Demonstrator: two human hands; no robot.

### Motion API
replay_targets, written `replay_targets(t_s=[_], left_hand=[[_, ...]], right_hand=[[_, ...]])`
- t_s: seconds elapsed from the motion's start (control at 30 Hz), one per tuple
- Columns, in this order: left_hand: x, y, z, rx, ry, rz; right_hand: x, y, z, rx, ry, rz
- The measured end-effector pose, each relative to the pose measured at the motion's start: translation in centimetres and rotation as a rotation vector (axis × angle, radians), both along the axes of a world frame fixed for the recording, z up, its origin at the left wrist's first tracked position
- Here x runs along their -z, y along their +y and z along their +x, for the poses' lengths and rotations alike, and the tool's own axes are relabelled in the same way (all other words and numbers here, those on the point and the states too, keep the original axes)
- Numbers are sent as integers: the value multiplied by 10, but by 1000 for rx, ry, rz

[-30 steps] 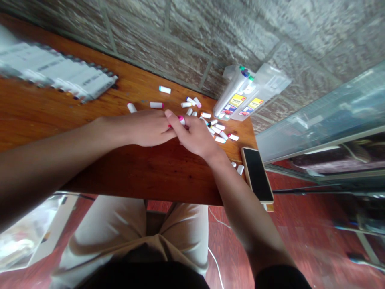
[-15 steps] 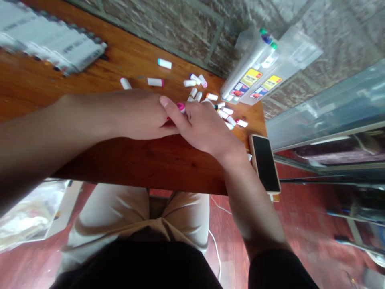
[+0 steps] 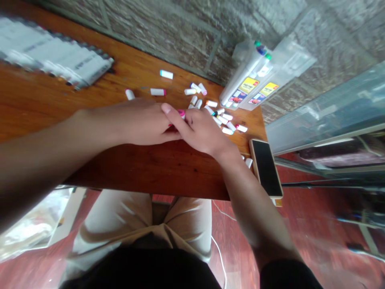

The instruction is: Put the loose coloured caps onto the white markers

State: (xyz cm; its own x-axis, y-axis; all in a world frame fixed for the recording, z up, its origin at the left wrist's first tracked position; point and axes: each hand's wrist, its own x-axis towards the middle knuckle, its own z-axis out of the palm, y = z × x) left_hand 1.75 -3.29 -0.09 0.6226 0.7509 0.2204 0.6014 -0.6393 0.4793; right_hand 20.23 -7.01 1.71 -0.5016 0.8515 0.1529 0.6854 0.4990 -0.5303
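Markers (image 3: 60, 56) already rowed beyond L hand (image 3: 142, 122) (can't tell grip), R hand (image 3: 200, 130) gripping pink-ended cap (image 3: 182, 113), loose caps (image 3: 222, 119) left nearby

1. Left hand (image 3: 141, 122): fingers hidden behind the right hand (image 3: 203, 130); its forearm runs off the left edge.
2. Pink-ended item (image 3: 181, 114): only the end shows, rest covered by both hands. Can't tell which hand grips it.
3. White cap (image 3: 130, 94): lower end blocked by left hand.
4. Marker row (image 3: 60, 56): cut by left edge, print blurred.
5. Cap pile (image 3: 223, 119): overlapping, no reliable count.
6. Loose cap (image 3: 248, 163) near phone: a second one is mostly behind the right forearm.
7. Case label (image 3: 248, 85): small print unreadable.
8. Lower-left box (image 3: 67, 218): cut by left edge, contents smeared.
9. White cable (image 3: 221, 261): leaves at bottom.
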Motion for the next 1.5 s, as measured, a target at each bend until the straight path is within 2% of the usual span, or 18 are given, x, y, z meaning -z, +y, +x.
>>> replay_targets(t_s=[0.07, 0.1, 0.17, 0.27, 0.33, 0.4, 0.47, 0.57, 0.67, 0.83, 0.97, 1.1, 1.3, 1.5], left_hand=[[-11, -3, 3, 121, 134, 64], [-16, -5, 4, 140, 181, 98], [-23, -7, 7, 94, 195, 119], [-25, -3, 9, 67, 133, 72], [-24, 6, 10, 118, 0, -34], [-25, 19, 13, 197, -175, -279], [-25, 31, 20, 280, -250, -483], [-20, 35, 32, 331, -355, -560], [-12, 23, 36, 252, -537, -475], [-13, 0, 29, 109, -488, -151], [-19, -4, 28, 138, -512, 4], [-23, -5, 27, 166, -535, 131], [-26, -9, 27, 183, -499, 147], [-23, -7, 27, 147, -440, 165]], right_hand=[[0, 3, -1, 34, 45, -1], [-1, 4, -1, 55, 78, -4], [-2, 7, -3, 102, 155, -11], [-2, 9, -5, 167, 259, -15], [-1, 10, -7, 221, 333, -8], [1, 12, -9, 261, 409, 5], [3, 14, -8, 291, 473, 19], [5, 18, -5, 384, 542, 14], [4, 18, -4, 409, 618, -19], [-10, 12, -11, 245, 893, -181], [-17, 11, -8, 136, 1022, -405], [-13, 13, -1, 72, 1048, -577], [-11, 17, 2, -19, 1088, -667], [-7, 19, 3, 26, 1061, -675]])
